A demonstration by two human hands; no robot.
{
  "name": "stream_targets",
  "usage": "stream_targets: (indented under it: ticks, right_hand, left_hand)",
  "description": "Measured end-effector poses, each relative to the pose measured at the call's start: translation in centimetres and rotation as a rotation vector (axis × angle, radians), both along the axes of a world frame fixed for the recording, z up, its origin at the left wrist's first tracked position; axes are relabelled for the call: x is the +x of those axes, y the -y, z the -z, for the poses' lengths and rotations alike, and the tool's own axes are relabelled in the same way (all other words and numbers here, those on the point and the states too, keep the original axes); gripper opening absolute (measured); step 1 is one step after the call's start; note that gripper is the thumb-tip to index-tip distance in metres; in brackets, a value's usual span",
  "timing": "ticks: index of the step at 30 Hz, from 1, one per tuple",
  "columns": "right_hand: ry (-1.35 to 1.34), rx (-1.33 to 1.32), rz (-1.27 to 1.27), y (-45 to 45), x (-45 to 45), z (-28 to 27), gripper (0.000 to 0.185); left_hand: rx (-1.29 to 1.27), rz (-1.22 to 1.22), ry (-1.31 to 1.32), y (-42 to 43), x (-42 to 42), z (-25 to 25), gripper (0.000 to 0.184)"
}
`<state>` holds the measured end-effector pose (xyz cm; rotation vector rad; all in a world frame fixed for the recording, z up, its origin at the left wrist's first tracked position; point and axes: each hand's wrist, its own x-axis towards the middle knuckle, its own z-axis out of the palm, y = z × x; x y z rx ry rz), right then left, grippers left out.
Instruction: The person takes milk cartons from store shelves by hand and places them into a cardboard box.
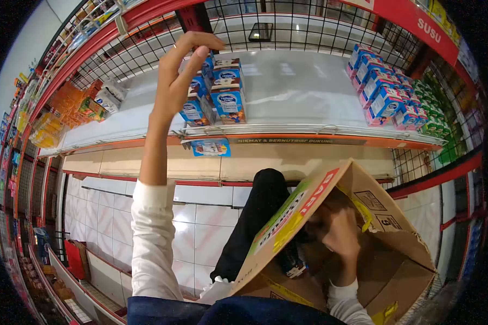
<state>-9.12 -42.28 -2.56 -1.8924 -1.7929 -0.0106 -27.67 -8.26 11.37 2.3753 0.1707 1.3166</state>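
My left hand (180,73) is raised over the shelf with its thumb apart from its bent fingers, and nothing shows in it. Behind and beside it, blue and brown milk cartons (229,100) stand upright in two short rows at the shelf's front edge. My right hand (341,233) reaches into an open cardboard box (401,260) at my lap. It is blurred and its fingertips are in shadow, so I cannot make out a hold. A dark carton (294,265) lies inside the box, left of that hand.
Blue and pink cartons (382,92) and green cartons (434,108) stand at the shelf's right. Orange packs (78,103) and yellow bottles (47,130) are at its left. A black wire grid (303,38) backs the white shelf (293,92). A dark phone-like object (261,32) lies behind the grid.
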Motion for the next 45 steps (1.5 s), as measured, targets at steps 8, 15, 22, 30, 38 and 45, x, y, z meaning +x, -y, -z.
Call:
stream_targets:
  ticks: [8, 15, 22, 30, 38, 45]
  right_hand:
    - [-0.116, 0.399, -0.451, 5.1, 0.7, -11.0, 0.041]
    - [-0.068, 0.785, -0.73, 8.9, 6.1, -8.6, 0.036]
    - [0.043, 0.691, -0.056, 6.7, 1.8, -9.3, 0.074]
    - [-0.087, 0.707, -0.159, 4.1, 2.4, -8.7, 0.06]
    - [-0.105, 0.684, -0.104, 3.1, 2.0, -8.8, 0.057]
    - [-0.071, 0.647, -0.053, 2.4, 1.6, -8.8, 0.048]
  left_hand:
    - [0.152, 0.584, -0.245, 18.3, 1.9, 0.1, 0.059]
    - [0.332, 0.537, 0.045, 22.7, 5.0, -0.1, 0.029]
    - [0.634, 0.088, 0.127, 15.3, 6.8, -1.0, 0.023]
    - [0.431, -0.307, -0.098, 0.0, 4.9, -0.4, 0.057]
    - [0.021, -0.338, -0.095, -7.5, 4.2, 1.5, 0.059]
    - [0.093, -0.315, -0.278, -9.3, 4.0, 3.7, 0.049]
